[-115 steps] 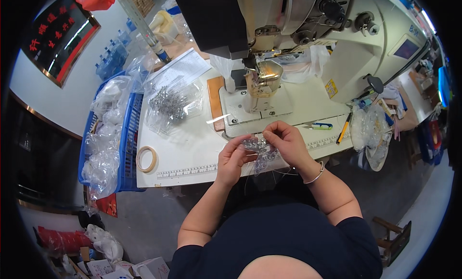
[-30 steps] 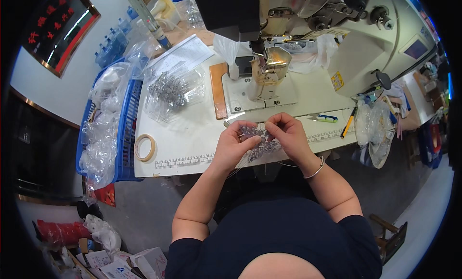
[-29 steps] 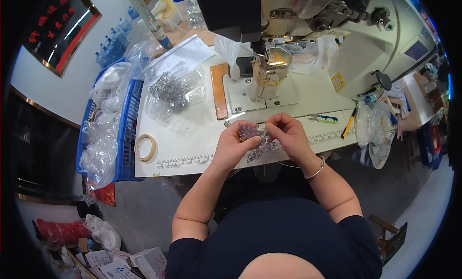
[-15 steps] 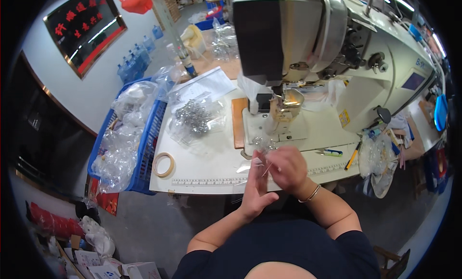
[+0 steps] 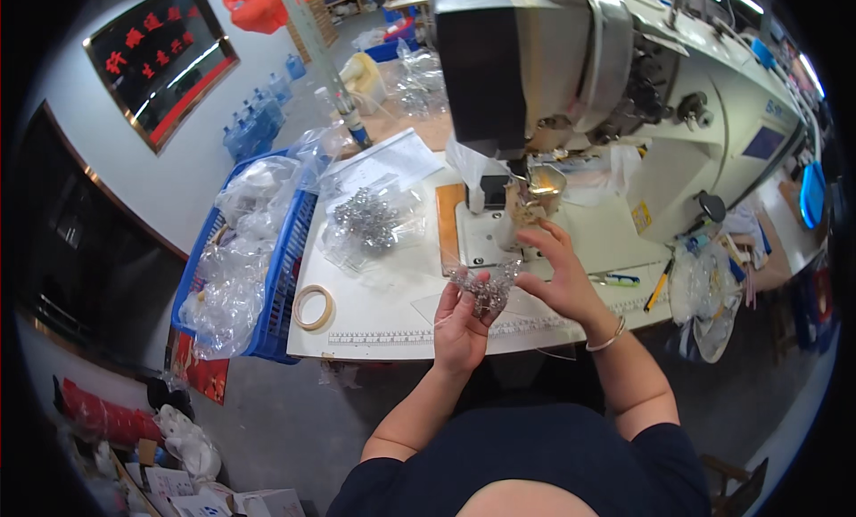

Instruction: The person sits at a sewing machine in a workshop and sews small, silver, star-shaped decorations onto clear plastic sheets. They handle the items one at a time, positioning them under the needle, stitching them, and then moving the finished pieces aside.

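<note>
- A blue basket [image 5: 283,276] at the far left holds filled clear bags (seemingly finished stock, by my reading).
- A roll of tape [image 5: 312,307] lies on the white tabletop [image 5: 392,312], near a clear bag of small metal parts [image 5: 367,223], which looks like supply left to handle.
- The left hand [image 5: 459,325] is closed around a small clear packet of metal parts [image 5: 486,285], raised over the tabletop's front edge.
- The right hand [image 5: 557,276], fingers loosely spread, touches the packet's right side, in front of the sewing machine [image 5: 606,80]; sealing appears unfinished.

white worktable [image 5: 392,316], grey concrete floor [image 5: 285,428]
</note>
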{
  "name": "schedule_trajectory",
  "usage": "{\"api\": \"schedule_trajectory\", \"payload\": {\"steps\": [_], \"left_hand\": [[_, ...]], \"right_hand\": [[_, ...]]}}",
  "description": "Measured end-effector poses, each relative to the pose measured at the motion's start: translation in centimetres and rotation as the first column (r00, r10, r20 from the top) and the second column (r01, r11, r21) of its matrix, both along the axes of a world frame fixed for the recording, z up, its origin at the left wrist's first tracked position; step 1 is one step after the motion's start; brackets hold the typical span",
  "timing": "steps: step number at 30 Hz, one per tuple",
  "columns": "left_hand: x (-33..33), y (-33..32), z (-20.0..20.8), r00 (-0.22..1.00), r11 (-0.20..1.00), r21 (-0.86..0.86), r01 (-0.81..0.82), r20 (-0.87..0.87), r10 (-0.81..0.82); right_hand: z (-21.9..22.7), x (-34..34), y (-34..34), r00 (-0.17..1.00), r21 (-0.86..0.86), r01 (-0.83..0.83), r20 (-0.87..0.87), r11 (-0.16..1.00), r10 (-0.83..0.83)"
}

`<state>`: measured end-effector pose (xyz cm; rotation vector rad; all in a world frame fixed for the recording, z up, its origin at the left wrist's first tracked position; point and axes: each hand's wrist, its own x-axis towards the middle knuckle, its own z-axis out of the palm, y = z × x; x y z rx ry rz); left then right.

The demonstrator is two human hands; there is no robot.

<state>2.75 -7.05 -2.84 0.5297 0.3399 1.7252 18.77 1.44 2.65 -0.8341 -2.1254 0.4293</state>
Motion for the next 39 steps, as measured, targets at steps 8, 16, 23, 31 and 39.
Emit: {"api": "schedule_trajectory", "payload": {"steps": [8, 16, 23, 31, 39], "left_hand": [[-1.1, -1.3, -1.7, 0.988, 0.983, 0.170, 0.070, 0.126, -0.092], [0.5, -1.5, -1.2, 0.998, 0.993, -0.112, -0.034, -0.065, 0.027], [1.3, -1.5, -0.4, 0.999, 0.967, -0.251, -0.048, -0.007, 0.048], [1.6, -1.8, -1.0, 0.998, 0.975, -0.212, -0.065, -0.030, 0.060], [1.5, -1.1, -0.7, 1.000, 0.951, -0.309, -0.019, -0.017, 0.015]], "right_hand": [[-4.3, 1.2, 0.0, 0.739, -0.750, -0.403, -0.605, 0.525, -0.296], [-2.1, -0.6, -3.7, 0.520, -0.543, -0.822, -0.838, 0.171, -0.166], [-5.3, -1.2, -3.1, 0.616, -0.688, -0.643, -0.726, 0.338, -0.306], [-4.8, -0.9, -3.3, 0.580, -0.661, -0.689, -0.749, 0.297, -0.320], [-5.1, -0.8, -3.0, 0.579, -0.674, -0.677, -0.735, 0.295, -0.352]]}}
